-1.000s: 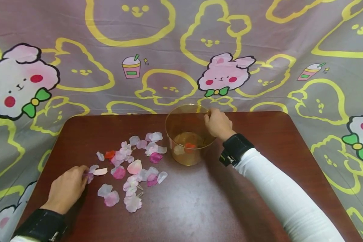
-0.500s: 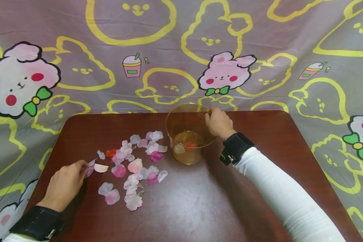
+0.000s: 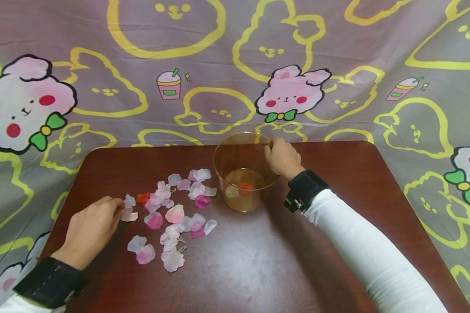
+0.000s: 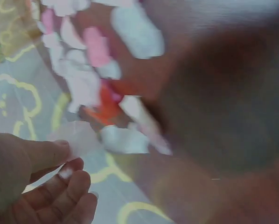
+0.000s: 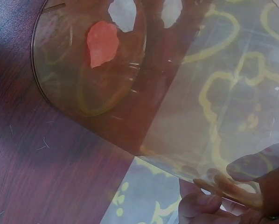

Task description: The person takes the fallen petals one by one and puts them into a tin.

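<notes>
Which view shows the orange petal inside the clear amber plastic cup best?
Right wrist: the orange petal fills a sharp close-up through the clear amber plastic cup. The head view shows it small. In the blurred left wrist view the cup is unclear.

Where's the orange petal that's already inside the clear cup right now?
In the head view, the orange petal lies on the bottom of the clear cup, right of the loose petals, while the right hand pinches the cup's rim.
</notes>
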### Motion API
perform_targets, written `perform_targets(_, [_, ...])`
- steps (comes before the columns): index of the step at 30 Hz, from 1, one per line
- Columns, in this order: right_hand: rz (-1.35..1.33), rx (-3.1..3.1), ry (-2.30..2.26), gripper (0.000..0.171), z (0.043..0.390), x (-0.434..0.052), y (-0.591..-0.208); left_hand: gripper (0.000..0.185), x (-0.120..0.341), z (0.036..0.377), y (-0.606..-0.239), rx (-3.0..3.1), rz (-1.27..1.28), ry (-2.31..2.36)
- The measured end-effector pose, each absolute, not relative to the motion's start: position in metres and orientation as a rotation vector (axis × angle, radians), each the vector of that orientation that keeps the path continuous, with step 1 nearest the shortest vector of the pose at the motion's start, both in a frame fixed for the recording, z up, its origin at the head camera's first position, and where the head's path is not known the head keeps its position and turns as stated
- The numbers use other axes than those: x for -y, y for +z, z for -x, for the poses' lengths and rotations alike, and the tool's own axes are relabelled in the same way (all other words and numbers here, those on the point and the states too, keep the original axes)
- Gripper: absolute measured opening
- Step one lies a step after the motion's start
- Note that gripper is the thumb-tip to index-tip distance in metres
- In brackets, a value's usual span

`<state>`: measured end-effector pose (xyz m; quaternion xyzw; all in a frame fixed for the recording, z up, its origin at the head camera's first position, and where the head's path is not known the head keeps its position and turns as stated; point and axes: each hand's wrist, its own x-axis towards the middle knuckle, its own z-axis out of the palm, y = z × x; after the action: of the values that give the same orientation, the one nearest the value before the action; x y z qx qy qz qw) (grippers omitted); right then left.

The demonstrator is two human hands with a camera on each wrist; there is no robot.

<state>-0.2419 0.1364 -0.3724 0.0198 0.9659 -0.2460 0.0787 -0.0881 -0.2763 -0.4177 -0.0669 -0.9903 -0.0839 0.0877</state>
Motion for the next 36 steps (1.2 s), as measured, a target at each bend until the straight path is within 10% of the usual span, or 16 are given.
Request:
perform_targets(20, [-0.065,-2.910,-0.714,0.027,0.241,-0.129,-0.370,0.018,0.158,0.152,-0.332,2.661,0.689,-0.233])
perform_targets(36, [-0.055,-2.900,-0.740,0.028,0.241,-0.137,-0.371,0.014,0.071,0.172,-0.335,2.534,1.040,0.037])
